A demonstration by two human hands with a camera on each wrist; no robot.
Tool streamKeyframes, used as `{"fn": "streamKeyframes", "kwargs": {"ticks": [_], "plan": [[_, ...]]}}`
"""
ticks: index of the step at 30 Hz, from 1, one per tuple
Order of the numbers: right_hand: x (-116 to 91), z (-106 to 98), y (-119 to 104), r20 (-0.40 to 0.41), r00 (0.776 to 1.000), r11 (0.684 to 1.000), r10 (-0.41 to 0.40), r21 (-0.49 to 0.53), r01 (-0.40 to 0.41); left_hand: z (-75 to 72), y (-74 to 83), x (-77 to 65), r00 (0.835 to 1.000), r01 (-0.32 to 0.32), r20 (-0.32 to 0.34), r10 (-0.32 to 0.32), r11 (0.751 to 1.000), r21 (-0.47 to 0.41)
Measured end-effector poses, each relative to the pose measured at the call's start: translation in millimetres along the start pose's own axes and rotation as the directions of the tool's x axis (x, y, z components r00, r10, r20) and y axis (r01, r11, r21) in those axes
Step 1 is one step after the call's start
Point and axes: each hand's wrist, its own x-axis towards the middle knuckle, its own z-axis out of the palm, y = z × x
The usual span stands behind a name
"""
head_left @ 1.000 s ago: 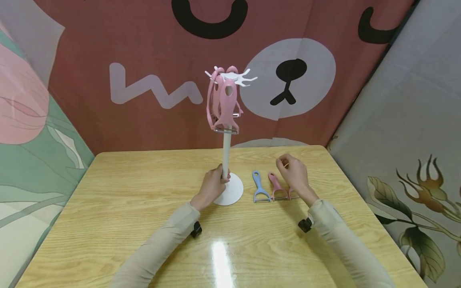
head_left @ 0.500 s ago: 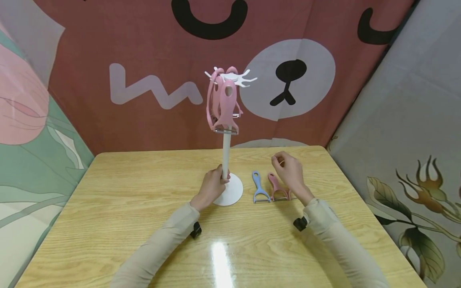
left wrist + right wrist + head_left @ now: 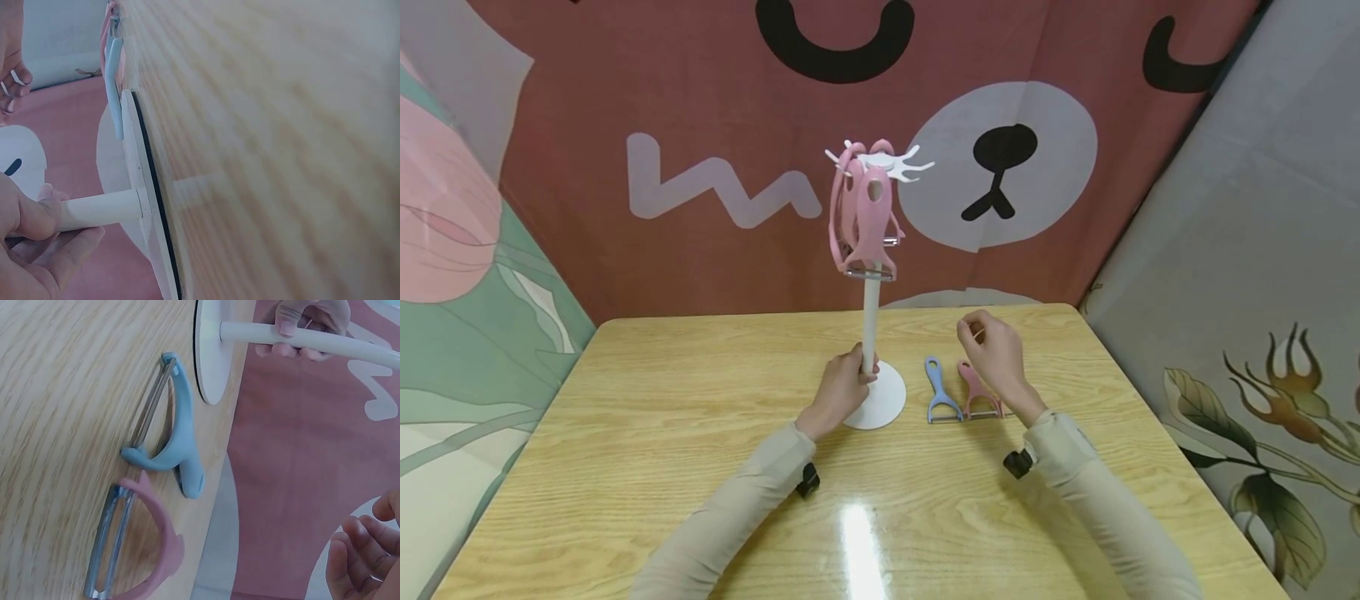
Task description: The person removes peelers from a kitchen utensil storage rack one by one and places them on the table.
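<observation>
The left hand (image 3: 837, 387) grips the white cylindrical pole (image 3: 870, 325) above its round base (image 3: 889, 398), probably steadying it. Near the right hand (image 3: 997, 354), loosely curled and empty, lie a blue Y-shaped plastic peeler (image 3: 180, 449) and a pink one (image 3: 167, 528).

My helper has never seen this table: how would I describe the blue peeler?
On the wooden table, find the white stand. Just right of its round base, in the head view, lies the blue peeler. It alone is blue: the adjacent peeler and the hanging peelers are pink.
</observation>
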Motion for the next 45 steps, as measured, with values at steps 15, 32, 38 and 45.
{"fn": "streamKeyframes", "kwargs": {"ticks": [15, 32, 38, 45], "plan": [[4.3, -1.8, -19.7, -0.036, 0.999, 0.999, -0.032, 0.032, 0.033, 0.0, 0.8, 0.9, 1.0, 0.011, 0.0, -0.011, 1.0, 0.009], [11.2, -6.1, -42.8, -0.077, 0.99, 0.99, -0.12, 0.059, 0.125, -1.1, 0.9, 1.9, 1.0, 0.002, -0.003, -0.002, 1.0, 0.006], [12.6, -6.0, -51.5, -0.099, 0.982, 0.984, -0.161, 0.06, 0.168, -1.0, 0.8, 0.7, 1.0, 0.008, 0.0, -0.008, 1.0, 0.006], [13.0, -5.9, -59.4, -0.112, 0.976, 0.978, -0.185, 0.073, 0.194, 0.1, 0.2, 0.2, 1.0, 0.012, 0.006, -0.012, 1.0, 0.0]]}}
